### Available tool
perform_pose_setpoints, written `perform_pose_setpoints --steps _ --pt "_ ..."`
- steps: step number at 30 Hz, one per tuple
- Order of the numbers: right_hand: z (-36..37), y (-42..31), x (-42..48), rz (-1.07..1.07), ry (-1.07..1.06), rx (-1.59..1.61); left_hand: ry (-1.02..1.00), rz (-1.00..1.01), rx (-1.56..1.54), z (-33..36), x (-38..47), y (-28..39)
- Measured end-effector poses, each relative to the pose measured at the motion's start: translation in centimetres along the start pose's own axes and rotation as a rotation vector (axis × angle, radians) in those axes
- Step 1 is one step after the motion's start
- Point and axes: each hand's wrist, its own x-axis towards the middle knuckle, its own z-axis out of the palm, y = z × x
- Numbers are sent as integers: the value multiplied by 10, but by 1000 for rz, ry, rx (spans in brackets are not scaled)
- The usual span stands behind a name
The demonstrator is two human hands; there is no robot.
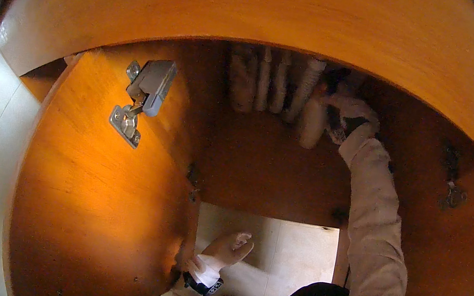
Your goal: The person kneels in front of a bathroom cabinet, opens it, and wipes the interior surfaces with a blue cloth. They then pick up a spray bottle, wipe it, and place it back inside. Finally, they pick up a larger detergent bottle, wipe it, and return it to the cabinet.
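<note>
My right hand (354,113) reaches deep into a dark wooden cabinet (271,167), below the curved front edge of its top. Its fingers are bent at the upper end of a pale, rounded, elongated item (312,125). Shadow and blur hide whether they grip it. Several similar pale, narrow items (279,85) stand side by side to its left, too dim to name. My left hand (233,247) hangs low over the pale floor, thumb apart and fingers loosely bent, holding nothing. A dark wristband (205,286) with a small device circles that wrist.
An orange-brown wooden door (85,194) stands swung out at the left, bearing a metal concealed hinge (127,123). Another hinge (452,196) shows dimly on the right panel (446,265). The wooden top (268,9) overhangs the cabinet. Pale floor tiles (303,256) show below.
</note>
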Motion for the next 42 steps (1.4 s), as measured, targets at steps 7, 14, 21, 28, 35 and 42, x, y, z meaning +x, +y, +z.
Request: perform_pose_setpoints --steps 7,14,21,28,35,42 --pt "16 25 20 -35 64 163 -57 -145 130 -7 7 3" --pt "-5 5 -52 -99 213 429 -16 -158 -56 3 28 24" --pt "-32 -36 -146 -413 -182 610 550 177 -458 3 62 82" --pt "-31 -42 -168 -471 -679 1039 -143 140 -561 -40 79 124" --pt "-28 -35 -172 -225 -758 1188 -373 148 -609 -34 88 124" --pt "-12 -33 -175 -179 -542 870 65 130 -449 -14 88 141"
